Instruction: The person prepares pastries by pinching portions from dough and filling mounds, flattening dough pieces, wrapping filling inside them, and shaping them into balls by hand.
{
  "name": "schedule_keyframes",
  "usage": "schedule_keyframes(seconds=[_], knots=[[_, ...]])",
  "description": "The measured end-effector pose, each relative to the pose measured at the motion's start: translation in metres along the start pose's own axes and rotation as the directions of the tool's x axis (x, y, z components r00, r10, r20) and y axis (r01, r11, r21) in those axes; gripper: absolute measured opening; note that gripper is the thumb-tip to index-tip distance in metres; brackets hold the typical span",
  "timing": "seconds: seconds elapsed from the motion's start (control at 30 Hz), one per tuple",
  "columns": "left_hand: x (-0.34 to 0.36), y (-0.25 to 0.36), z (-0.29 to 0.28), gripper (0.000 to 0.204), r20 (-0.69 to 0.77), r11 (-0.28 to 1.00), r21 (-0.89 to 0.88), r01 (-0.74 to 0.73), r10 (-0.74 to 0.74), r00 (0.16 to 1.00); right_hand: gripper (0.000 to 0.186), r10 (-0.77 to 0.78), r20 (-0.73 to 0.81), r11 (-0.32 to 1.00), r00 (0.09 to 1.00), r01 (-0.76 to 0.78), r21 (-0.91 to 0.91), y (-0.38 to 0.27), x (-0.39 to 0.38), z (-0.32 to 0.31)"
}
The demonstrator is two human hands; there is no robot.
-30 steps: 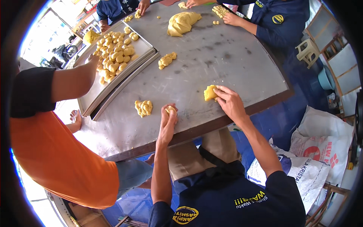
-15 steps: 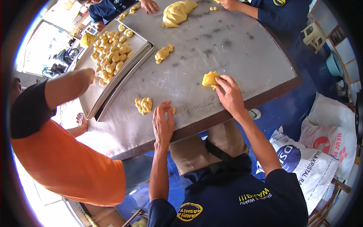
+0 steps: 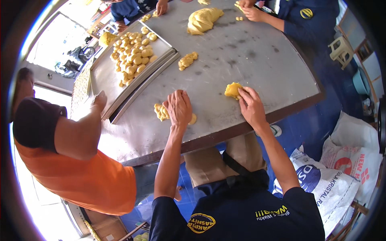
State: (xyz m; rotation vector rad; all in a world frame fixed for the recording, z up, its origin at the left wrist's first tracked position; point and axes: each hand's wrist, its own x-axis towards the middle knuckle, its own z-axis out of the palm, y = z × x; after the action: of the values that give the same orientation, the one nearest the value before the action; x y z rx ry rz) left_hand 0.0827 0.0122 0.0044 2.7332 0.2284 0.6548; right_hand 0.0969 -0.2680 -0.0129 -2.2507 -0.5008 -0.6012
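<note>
My left hand (image 3: 179, 107) reaches over the steel tabletop, palm down, with its fingers stretched out and side by side. It partly covers a cluster of small pale dough pieces (image 3: 161, 112). A flat dough piece (image 3: 193, 119) sticks out on the hand's right side; whether the fingertips press on it is hidden. Farther right, my right hand (image 3: 252, 105) pinches the near edge of a crumbly yellow lump (image 3: 232, 90), which looks like filling, resting on or just over the table.
A steel tray (image 3: 100, 76) of round dough balls (image 3: 134, 54) stands at the far left. A co-worker in orange (image 3: 76, 176) stands close on my left; two others work across the table. A large dough mass (image 3: 204, 21) and another dough cluster (image 3: 187, 61) lie beyond my hands.
My left hand has moved over the near dough cluster and now spreads flatter. The right hand stays at the yellow lump. The orange-clad co-worker's arm has dropped lower beside the tray.
</note>
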Motion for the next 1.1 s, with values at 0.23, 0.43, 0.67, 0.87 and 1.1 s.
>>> schedule_keyframes(seconds=[0.23, 0.43, 0.67, 0.87, 1.1], knots=[[-0.075, 0.01, -0.054, 0.029, 0.079, 0.959, 0.004, -0.283, 0.281, 0.956, 0.031, 0.05, 0.025, 0.998, 0.998, -0.049, -0.029, 0.009, -0.008, -0.007], [-0.019, -0.041, -0.08, 0.036, -0.307, 0.855, -0.507, 0.106, -0.294, 0.905, 0.026, 0.051, 0.034, 0.998, 0.998, -0.052, 0.027, 0.007, 0.009, -0.004], [-0.017, -0.126, -0.047, 0.035, 0.084, 0.987, -0.16, 0.013, 0.001, 0.996, 0.049, -0.012, 0.306, 0.991, 0.952, -0.03, 0.133, 0.0, 0.043, -0.016], [-0.019, -0.132, -0.063, 0.035, 0.196, 0.927, -0.33, 0.177, -0.117, 0.974, 0.044, -0.143, 0.342, 0.984, 0.929, 0.171, -0.054, 0.01, 0.037, -0.013], [-0.025, -0.146, -0.061, 0.033, 0.431, 0.463, -0.71, 0.531, -0.31, 0.847, 0.036, -0.009, 0.355, 0.976, 0.935, 0.085, -0.199, 0.019, 0.044, -0.028]])
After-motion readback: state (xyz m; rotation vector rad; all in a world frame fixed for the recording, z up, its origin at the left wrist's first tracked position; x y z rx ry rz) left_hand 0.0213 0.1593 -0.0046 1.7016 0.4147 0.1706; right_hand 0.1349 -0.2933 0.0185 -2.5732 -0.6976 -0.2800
